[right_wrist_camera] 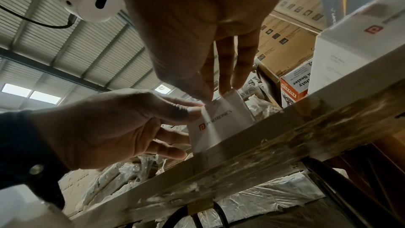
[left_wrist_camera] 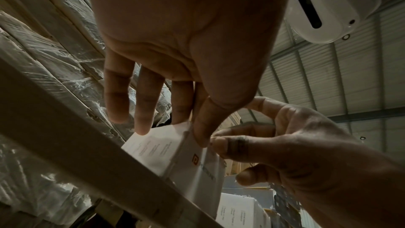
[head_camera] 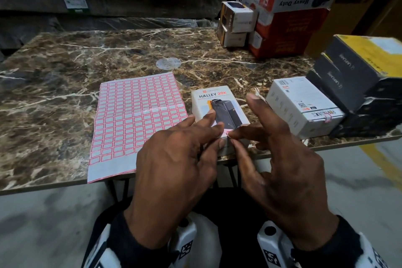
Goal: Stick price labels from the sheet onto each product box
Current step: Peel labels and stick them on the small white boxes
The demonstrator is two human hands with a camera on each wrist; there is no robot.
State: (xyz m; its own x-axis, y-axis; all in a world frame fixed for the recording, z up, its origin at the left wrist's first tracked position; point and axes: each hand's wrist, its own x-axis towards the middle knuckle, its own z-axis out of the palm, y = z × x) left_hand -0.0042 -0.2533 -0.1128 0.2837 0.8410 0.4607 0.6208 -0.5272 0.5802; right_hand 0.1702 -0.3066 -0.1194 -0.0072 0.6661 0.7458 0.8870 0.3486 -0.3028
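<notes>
A sheet of red-bordered price labels (head_camera: 134, 119) lies flat on the marble table (head_camera: 65, 61), left of a white HALLEY 20K box (head_camera: 215, 104) at the near edge. My left hand (head_camera: 214, 130) holds this box, fingers on its top and thumb on its near face (left_wrist_camera: 175, 133). My right hand (head_camera: 233, 138) pinches a small pink label (head_camera: 226, 134) at the box's near top corner, the other fingers spread upward. In the right wrist view my right hand's fingertips (right_wrist_camera: 208, 97) meet at that corner of the box (right_wrist_camera: 221, 124). A second white box (head_camera: 302, 104) to the right carries a label (head_camera: 327, 118).
Red and white carton sealer boxes (head_camera: 289, 6) and small white boxes (head_camera: 235, 22) are stacked at the back right. Dark boxes (head_camera: 359, 76) are piled along the right edge. A round clear sticker (head_camera: 168, 63) sits mid-table. The table's front edge (head_camera: 54, 187) runs just below the held box.
</notes>
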